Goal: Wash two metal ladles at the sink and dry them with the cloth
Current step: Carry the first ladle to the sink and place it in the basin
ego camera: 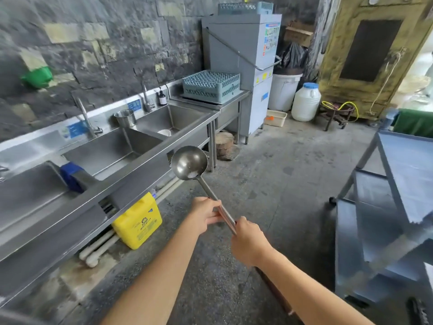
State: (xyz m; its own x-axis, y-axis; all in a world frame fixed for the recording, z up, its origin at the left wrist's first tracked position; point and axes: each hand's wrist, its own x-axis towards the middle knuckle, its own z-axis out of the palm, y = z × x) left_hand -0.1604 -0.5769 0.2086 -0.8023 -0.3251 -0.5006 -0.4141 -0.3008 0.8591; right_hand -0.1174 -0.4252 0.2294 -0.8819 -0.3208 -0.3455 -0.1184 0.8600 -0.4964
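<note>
A person holds a long-handled stainless-steel ladle (189,163) with both hands above a stained grey concrete floor (269,165), just right of a long stainless-steel sink unit (150,158) with 3 basins along a dark, patchy tiled wall. The left hand (204,214) has its grip curled round the smooth tubular shaft partway down; the right hand (248,242) has its grip clamped on the shaft's near end. The round, dull-shining bowl rises up and to the far left of both hands, its hollow facing the camera with a pale wet patch near its lower rim, level with the sink's front edge. A brown handle end shows below the right wrist; whether it belongs to a 2nd ladle cannot be told. A yellow plastic jug (138,221) stands on the floor under the sink beside white pipes. A small steel pot (125,118) sits on the sink's ledge, and a grey-blue lattice dish rack (210,85) rests on the far steel surface. A grey metal shelf trolley (384,207) stands at right.
</note>
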